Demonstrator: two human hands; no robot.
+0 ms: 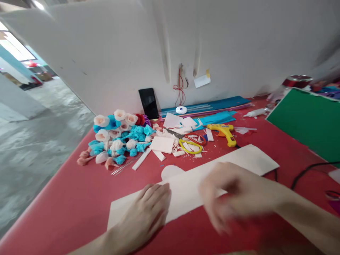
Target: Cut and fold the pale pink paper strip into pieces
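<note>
A long cream-white strip of paper (186, 184) lies slantwise across the red table. My left hand (148, 210) rests flat on its left part, fingers stretched out. Over the strip's right half is my right hand (225, 191), smeared by motion, so its fingers and anything in them do not show clearly. A white rounded paper piece (172, 171) sticks out from behind the strip's far edge. Beyond it are scissors with yellow and red handles (190, 145), a stack of white squares (162, 144) and paper scraps.
Blue, white and pink paper flowers (122, 138) are heaped at the left. A yellow glue gun (223, 131) lies behind the strip, near a dark cable (305, 173). A phone (148, 103) leans on the wall. At the right stands a green board (308, 124).
</note>
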